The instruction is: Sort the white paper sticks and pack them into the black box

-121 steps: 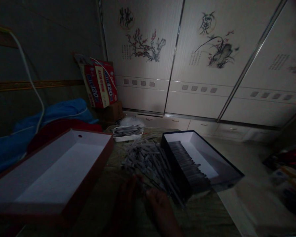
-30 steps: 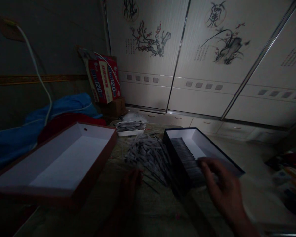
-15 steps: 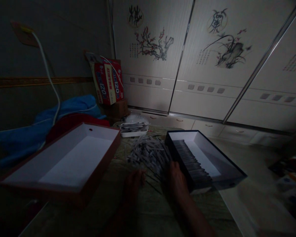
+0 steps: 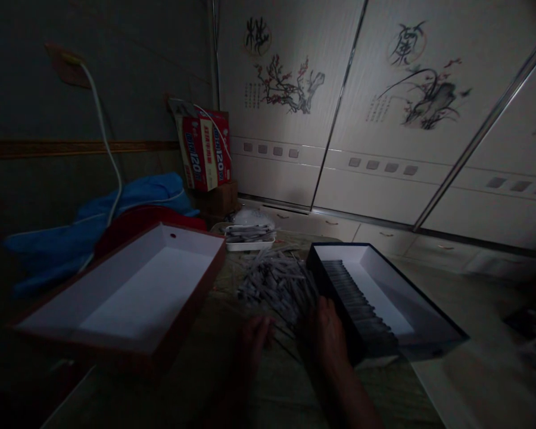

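A loose heap of thin pale and dark sticks (image 4: 277, 280) lies on the table between two boxes. My left hand (image 4: 254, 336) is at the heap's near edge, its fingers curled together; whatever is between them is too dark to make out. At the right side of the heap, against the dark box's wall, my right hand (image 4: 329, 328) has bent fingers, and their tips are hidden. The dark box (image 4: 422, 298) holds a row of similar sticks (image 4: 360, 304) along its left side. The reddish box (image 4: 134, 292) on the left shows a bare white inside.
Behind the heap, a white tray (image 4: 250, 244) holds more sticks beside clear plastic. A blue cloth (image 4: 138, 193), a red item (image 4: 138, 223) and a red carton (image 4: 205, 152) stand behind the reddish box. Cabinet doors (image 4: 286, 179) close off the back.
The whole view has shifted, so things appear slightly farther right. Both hands remain near the same parts of the heap, with little visible movement of their own.
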The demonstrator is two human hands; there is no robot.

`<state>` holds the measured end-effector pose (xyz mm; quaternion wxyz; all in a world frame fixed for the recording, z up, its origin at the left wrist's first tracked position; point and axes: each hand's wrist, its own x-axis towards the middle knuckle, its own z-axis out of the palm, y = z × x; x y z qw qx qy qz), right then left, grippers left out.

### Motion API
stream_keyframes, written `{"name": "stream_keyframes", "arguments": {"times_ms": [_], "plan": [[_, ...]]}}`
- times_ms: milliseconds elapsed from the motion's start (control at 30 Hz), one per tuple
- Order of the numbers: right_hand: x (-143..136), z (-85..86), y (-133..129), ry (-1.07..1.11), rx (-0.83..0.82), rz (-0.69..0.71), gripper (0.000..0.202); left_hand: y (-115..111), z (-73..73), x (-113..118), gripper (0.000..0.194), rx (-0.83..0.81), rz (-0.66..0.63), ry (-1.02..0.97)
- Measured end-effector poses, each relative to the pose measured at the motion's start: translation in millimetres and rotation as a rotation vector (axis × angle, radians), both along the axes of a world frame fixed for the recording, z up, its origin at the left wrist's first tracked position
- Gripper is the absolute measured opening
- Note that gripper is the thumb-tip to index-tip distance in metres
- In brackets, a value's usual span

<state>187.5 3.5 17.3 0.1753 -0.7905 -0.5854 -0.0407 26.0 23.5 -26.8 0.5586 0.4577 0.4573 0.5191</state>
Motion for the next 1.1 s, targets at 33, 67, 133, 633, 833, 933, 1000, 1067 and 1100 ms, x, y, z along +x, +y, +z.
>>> {"name": "stream_keyframes", "arguments": {"times_ms": [33,67,133,633,833,933,1000,1067,1100], "plan": [[0,-2.2,-6,0.037,0.071,0.009,0.012,-2,2.0,1,0.046,0.013,-0.014,0.028],[0,-4.7,-12,0.083,0.159,0.024,0.011,-3,3.9,2,0.046,0.026,-0.023,0.057],[-1,-8.8,-23,0.182,0.344,0.062,0.011,-5,6.2,3,0.047,0.052,-0.037,0.110],[-35,-28.9,-45,0.818,0.372,0.217,0.020,-8,18.7,0,0.020,0.037,0.119,0.105],[-34,-25.1,-47,0.777,0.402,0.238,0.020,-19,14.5,-2,0.024,0.421,0.227,0.516],[-34,-24.2,-48,0.800,0.390,0.275,0.021,-23,13.0,2,0.026,0.499,0.131,0.615],[-31,-23.1,-49,0.818,0.377,0.269,0.023,-22,13.0,2,0.019,0.468,0.113,0.598],[-27,-20.7,-49,0.789,0.372,0.244,0.024,-18,14.3,1,0.014,0.401,0.149,0.525],[-25,-19.1,-49,0.744,0.370,0.241,0.023,-15,15.4,-1,0.014,0.355,0.187,0.472]]}}
